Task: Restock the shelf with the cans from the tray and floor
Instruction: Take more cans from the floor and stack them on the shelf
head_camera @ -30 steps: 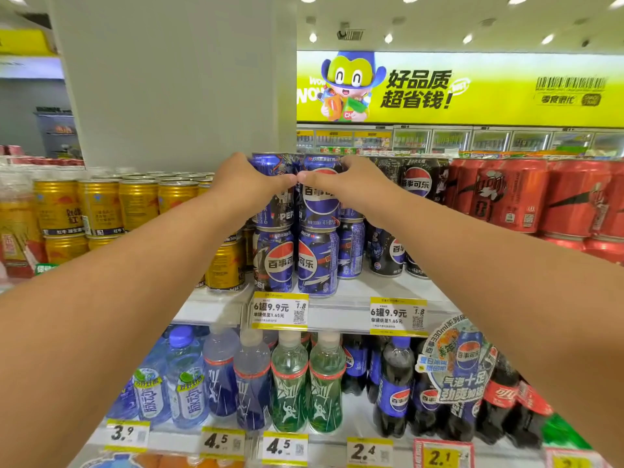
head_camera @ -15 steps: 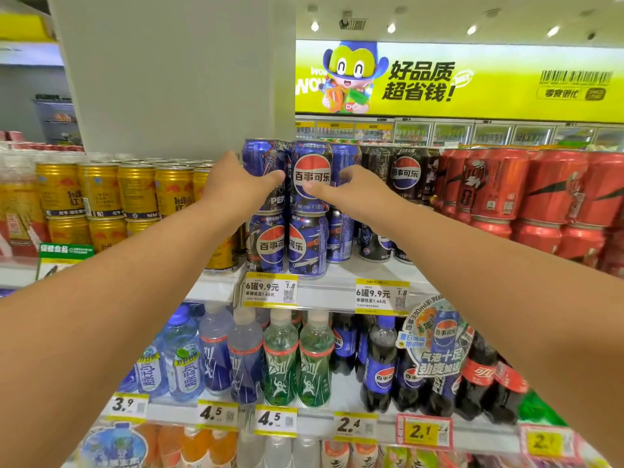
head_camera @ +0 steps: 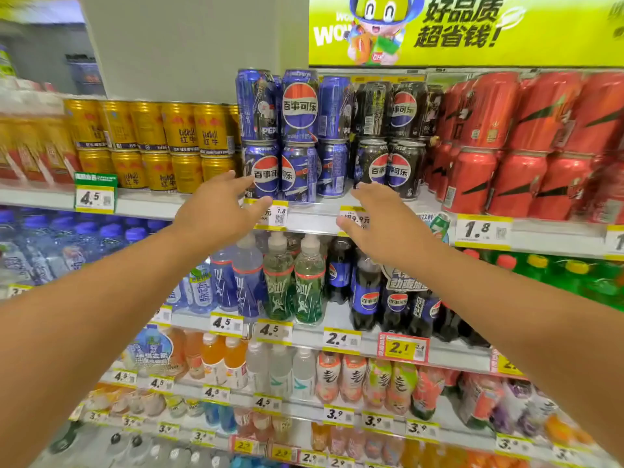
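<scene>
Blue Pepsi cans (head_camera: pixel 299 106) stand two high on the top shelf (head_camera: pixel 314 214), between gold cans and black Pepsi cans. My left hand (head_camera: pixel 219 211) hangs open in front of the shelf edge, just below the lower left blue can (head_camera: pixel 263 172), holding nothing. My right hand (head_camera: pixel 381 224) is open too, fingers spread, in front of the price tags below the black cans (head_camera: pixel 388 168). Neither hand touches a can. No tray or floor shows.
Gold Red Bull cans (head_camera: pixel 182 130) fill the shelf's left, red cans (head_camera: pixel 526 146) its right. Below are rows of bottles (head_camera: pixel 293 285) with yellow price tags. A white pillar (head_camera: pixel 175 45) and a yellow-green banner (head_camera: pixel 472 28) rise behind.
Both hands let go of the upper blue cans and dropped back and down to the shelf edge, opening. The view tilted downward, showing more lower shelves.
</scene>
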Available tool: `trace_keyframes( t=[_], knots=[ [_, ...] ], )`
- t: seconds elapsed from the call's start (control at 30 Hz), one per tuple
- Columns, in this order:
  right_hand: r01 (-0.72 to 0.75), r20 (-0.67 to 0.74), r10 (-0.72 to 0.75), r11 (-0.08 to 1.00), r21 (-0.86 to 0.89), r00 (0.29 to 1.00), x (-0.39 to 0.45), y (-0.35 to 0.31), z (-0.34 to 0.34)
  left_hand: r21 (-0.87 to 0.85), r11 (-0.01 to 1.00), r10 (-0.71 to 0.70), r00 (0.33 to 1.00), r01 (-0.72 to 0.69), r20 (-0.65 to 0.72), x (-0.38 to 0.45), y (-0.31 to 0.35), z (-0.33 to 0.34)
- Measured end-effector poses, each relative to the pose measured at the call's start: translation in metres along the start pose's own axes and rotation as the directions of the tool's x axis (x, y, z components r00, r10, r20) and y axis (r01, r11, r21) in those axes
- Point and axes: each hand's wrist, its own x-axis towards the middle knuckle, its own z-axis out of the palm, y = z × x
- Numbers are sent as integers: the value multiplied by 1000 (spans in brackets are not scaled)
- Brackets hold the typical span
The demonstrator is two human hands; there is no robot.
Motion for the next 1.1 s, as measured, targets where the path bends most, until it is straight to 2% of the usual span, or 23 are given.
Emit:
trace_keyframes(
  t=[0.13, 0.2, 0.4, 0.57, 0.83, 1.1],
  knots=[
    [105, 45, -99, 983, -152, 994, -21, -20, 13, 56, 992, 113, 991, -117, 71, -23, -5, 10],
    [123, 57, -115, 978, -167, 992, -32, -34, 19, 69, 978, 192, 978, -198, 83, -35, -11, 17],
    [80, 124, -57, 979, -188, 991, -74, -73, 51, 125, 903, 393, 908, -410, 144, -80, -47, 48],
    [2, 181, 31, 984, -179, 983, -128, -84, 99, 97, 875, 455, 873, -475, 175, -130, -75, 92],
    [-14, 268, 40, 995, -98, 962, -205, -56, 189, 36, 913, 383, 886, -406, 262, -214, -99, 195],
    [-56, 406, 90, 994, -96, 909, -336, -9, 327, -40, 955, 284, 871, -293, 400, -334, -129, 351]
  ],
)
